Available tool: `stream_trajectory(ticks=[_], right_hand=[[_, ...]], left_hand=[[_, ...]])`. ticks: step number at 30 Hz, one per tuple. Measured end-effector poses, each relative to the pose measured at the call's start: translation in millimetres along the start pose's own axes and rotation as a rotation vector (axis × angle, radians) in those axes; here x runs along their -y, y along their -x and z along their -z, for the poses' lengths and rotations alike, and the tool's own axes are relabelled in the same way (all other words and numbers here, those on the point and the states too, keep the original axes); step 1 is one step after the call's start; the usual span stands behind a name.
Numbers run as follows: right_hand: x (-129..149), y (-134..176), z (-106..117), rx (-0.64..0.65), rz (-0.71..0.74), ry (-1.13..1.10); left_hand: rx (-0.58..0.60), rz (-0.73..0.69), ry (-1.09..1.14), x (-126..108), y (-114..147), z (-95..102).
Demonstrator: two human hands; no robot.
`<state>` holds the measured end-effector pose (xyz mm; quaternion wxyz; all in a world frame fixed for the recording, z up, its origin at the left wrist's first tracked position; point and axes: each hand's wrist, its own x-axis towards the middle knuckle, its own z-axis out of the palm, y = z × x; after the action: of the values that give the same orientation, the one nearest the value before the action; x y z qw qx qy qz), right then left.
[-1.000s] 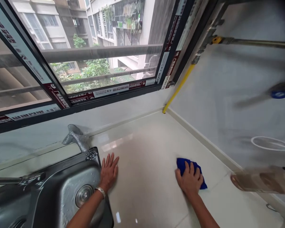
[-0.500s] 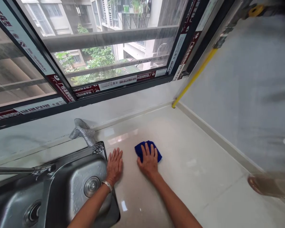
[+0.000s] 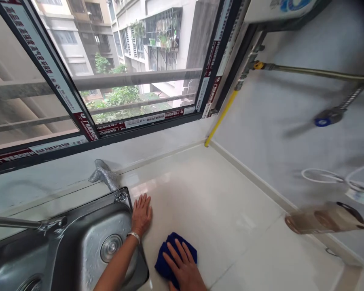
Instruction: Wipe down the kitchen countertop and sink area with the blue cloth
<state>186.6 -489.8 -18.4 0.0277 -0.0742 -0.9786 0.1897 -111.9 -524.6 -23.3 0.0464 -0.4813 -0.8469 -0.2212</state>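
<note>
My right hand (image 3: 183, 264) lies over a folded dark blue cloth (image 3: 189, 247) on the pale, glossy countertop (image 3: 206, 194). Its fingers are spread flat and press the cloth down; part of the thumb is at the bottom of the view. My left hand (image 3: 142, 214) rests palm down on the counter with its fingers stretched out, holding nothing. A light bracelet (image 3: 134, 236) circles that wrist. Just left of this hand is the stainless steel sink (image 3: 91, 238), with the left forearm reaching across its right basin.
A tap wrapped in silvery material (image 3: 104, 174) stands behind the sink; a metal spout (image 3: 15, 221) reaches in from the left. In the back corner runs a yellow pipe (image 3: 221, 119). A brownish translucent container (image 3: 324, 220) and a white cable (image 3: 321, 176) are at the right wall.
My right hand has drawn the blue cloth back towards me and slightly left. My left hand stays flat beside the sink. The camera has turned to show more of the right wall.
</note>
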Motion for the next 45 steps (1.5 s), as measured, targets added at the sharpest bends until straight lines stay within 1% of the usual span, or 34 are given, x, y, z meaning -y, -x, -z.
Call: stream_trajectory(ticks=[2, 4, 9, 13, 16, 18, 21, 23, 27, 29, 31, 33, 35, 39, 42, 45], right_hand=[[-3.8, 24.5, 1.7, -0.014, -0.035, 0.019], [-10.5, 50.0, 4.2, -0.077, -0.107, 0.059], [-36.6, 123.5, 7.1, -0.308, -0.397, 0.236], [-64.7, 183.0, 9.1, -0.405, -0.582, 0.355], [-92.4, 207.6, 17.0, -0.462, -0.73, 0.384], [-113.4, 207.7, 25.7, -0.517, -0.882, 0.395], [-147.5, 186.2, 42.7, -0.609, -1.132, 0.43], [-170.9, 164.0, 55.6, -0.633, -1.244, 0.439], [-210.1, 114.1, 80.8, -0.601, -1.341, 0.4], [-219.2, 86.2, 89.9, -0.587, -1.364, 0.386], [-217.4, 55.8, 94.4, -0.563, -1.358, 0.381], [-204.3, 24.1, 93.4, -0.513, -1.297, 0.378], [-181.0, -6.5, 87.2, -0.462, -1.189, 0.37], [-114.8, -56.0, 64.2, -0.362, -0.922, 0.304], [-60.3, -80.6, 43.4, -0.261, -0.738, 0.186], [-14.3, -90.5, 24.0, -0.148, -0.511, 0.075]], left_hand=[[-0.015, -0.003, 0.008, -0.2, -0.6, -0.2], [-0.023, 0.0, 0.015, -0.4, -1.5, -0.4], [-0.003, 0.011, 0.017, -1.3, -4.8, 0.5], [0.013, 0.021, 0.012, -1.7, -6.5, 0.9], [0.018, 0.018, 0.011, -1.4, -6.6, 0.3], [0.02, 0.015, 0.01, -0.9, -6.6, -0.4], [0.023, 0.01, 0.01, -0.3, -6.7, -1.4], [0.02, 0.008, 0.013, -0.2, -6.6, -1.7], [0.025, 0.011, 0.012, -1.2, -6.5, -1.0], [0.035, 0.01, 0.004, -1.9, -6.7, -0.4], [0.041, 0.013, -0.004, -2.6, -7.1, 0.0], [0.042, 0.019, -0.008, -3.4, -7.5, 0.4], [0.042, 0.021, -0.007, -4.2, -7.6, 0.9], [0.035, 0.015, 0.006, -5.5, -6.8, 2.3], [0.027, 0.02, 0.021, -5.5, -6.0, 3.0], [0.015, 0.018, 0.031, -4.8, -5.3, 3.4]])
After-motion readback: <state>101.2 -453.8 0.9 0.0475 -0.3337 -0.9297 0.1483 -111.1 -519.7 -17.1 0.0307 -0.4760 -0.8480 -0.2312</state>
